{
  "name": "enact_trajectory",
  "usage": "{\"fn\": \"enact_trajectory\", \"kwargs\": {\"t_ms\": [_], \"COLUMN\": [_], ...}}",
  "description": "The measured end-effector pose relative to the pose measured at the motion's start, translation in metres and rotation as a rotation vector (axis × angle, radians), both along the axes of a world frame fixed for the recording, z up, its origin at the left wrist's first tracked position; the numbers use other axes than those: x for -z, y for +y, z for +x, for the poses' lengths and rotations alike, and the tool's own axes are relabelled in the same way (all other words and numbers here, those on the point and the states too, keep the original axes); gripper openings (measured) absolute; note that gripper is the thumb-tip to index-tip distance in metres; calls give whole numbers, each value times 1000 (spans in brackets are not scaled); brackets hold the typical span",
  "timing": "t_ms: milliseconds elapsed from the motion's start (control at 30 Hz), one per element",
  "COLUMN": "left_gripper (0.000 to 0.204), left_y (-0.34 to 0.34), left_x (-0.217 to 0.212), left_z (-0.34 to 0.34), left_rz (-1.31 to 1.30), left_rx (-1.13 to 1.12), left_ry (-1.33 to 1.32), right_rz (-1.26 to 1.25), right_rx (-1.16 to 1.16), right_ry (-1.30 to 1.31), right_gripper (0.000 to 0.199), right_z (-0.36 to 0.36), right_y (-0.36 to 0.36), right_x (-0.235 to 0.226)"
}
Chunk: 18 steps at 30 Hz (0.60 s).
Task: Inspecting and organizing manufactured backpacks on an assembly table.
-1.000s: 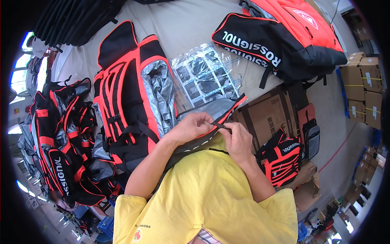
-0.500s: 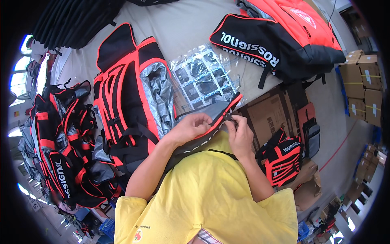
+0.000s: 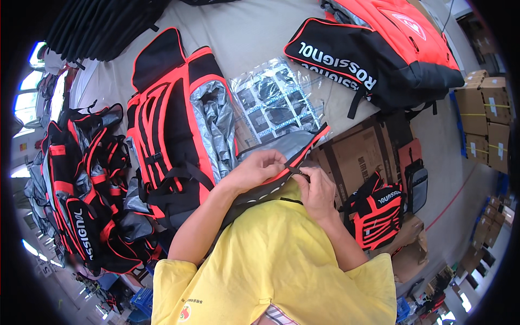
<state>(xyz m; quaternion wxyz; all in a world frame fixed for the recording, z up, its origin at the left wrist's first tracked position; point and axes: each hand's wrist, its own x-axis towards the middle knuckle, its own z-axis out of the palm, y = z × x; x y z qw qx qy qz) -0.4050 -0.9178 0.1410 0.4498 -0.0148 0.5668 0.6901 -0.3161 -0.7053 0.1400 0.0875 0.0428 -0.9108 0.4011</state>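
1. Since the earlier frames, both hands have kept to the same red-trimmed edge, and the right one has closed in from the corner of the flap toward the left one, so the two now nearly meet.
2. Largest in view, the pale grey work table [image 3: 254,38] carries a black and bright-red backpack lying open [image 3: 173,135], its silvery lining showing, with a clear plastic bag of dark printed inserts [image 3: 279,100] just beside it.
3. From that backpack a grey fabric flap edged with red piping and a dark zip [image 3: 292,154] comes toward the person's yellow shirt; its long axis runs from lower left up to upper right.
4. Left hand [image 3: 257,169] lies on top of the flap, fingers curled shut, pinching the red edge from the person's left.
5. Right hand [image 3: 316,189] sits just below and to the right, thumb and forefinger closed on what looks like a small dark zip pull [image 3: 295,171]; the pull is too small to be sure.
6. That pull lies between the two hands, touching the right fingertips and just beside the left ones, with the free length of zip track running up and right from it.
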Motion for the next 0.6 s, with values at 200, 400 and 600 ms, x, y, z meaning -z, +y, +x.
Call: {"fn": "enact_trajectory", "kwargs": {"t_ms": [200,400,600], "left_gripper": [15,17,31], "left_y": [0,2,2], "left_x": [-6,-4,-13], "left_z": [-2,-3,-3], "left_rz": [-28,-40,-51], "left_rx": [13,34,34], "left_ry": [-37,-9,-22], "right_rz": [-92,-107,-239], "right_rx": [122,66,234], "right_ry": [-8,-37,-146], "right_gripper": [30,28,30], "right_z": [-2,-1,-4], "right_y": [5,8,17], "right_x": [4,18,21]}}
